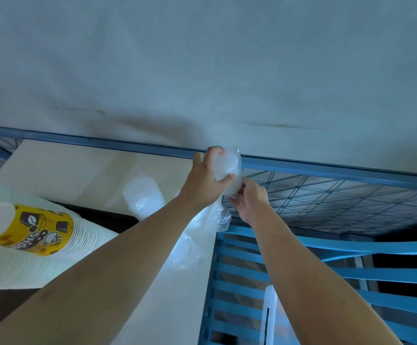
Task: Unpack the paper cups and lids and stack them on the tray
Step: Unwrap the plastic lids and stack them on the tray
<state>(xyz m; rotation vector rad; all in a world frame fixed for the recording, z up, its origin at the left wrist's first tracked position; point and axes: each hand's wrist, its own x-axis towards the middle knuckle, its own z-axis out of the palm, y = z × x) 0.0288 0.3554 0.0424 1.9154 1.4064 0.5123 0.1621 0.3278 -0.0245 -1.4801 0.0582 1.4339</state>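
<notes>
A clear-wrapped sleeve (230,168) is clasped by the curled left grip (202,180) in front of a blue rail (327,168), its wrapping pinched just below by the right grip (252,202). A second wrapped sleeve (142,195) is seen left of the grips on the pale tabletop (65,165), with yellow-printed paper cups (40,230) stacked farther left.

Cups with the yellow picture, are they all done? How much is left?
Done: the yellow-printed cups lie unwrapped at the left. In hand: the left hand grips a plastic-wrapped pack while the right hand pinches its lower end. Left: another wrapped roll lies on the beige board. I cannot make out a tray.
</notes>
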